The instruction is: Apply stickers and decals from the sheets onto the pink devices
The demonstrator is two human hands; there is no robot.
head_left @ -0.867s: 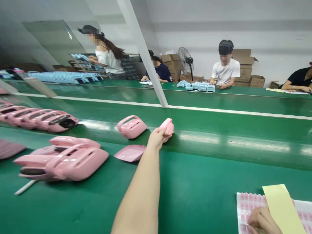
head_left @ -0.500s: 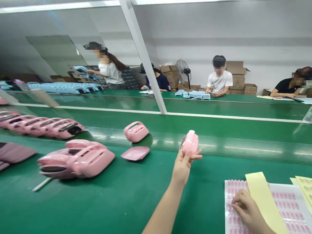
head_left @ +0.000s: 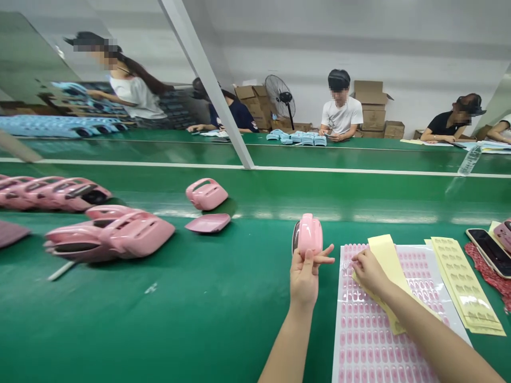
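Observation:
My left hand (head_left: 304,279) grips a small pink plastic housing (head_left: 312,234) upright above the green work surface, thumb in front and a couple of fingers stretched out to the right. A dark panel shows on the housing's left side. My right hand (head_left: 371,274) is over the upper left part of a white sheet (head_left: 344,340) covered in rows of pink oval stickers. Its thumb and index finger are pinched together; whatever is between them is too small to make out. A pale yellow paper strip (head_left: 381,246) lies across the sheet, partly hidden under my right hand and forearm.
Pink housings (head_left: 139,234) cluster at left, with one more (head_left: 207,194) and a flat pink piece (head_left: 208,223) beyond. Yellow sticker sheets (head_left: 459,282), a phone (head_left: 489,250) and red wrap (head_left: 489,276) are at right. A slanted white post (head_left: 211,85) crosses ahead; co-workers sit behind.
The view has shifted right and down, bringing the phone and more of the sticker sheet into view. My left hand still holds the pink housing; my right hand's fingers stay pinched over the sheet.

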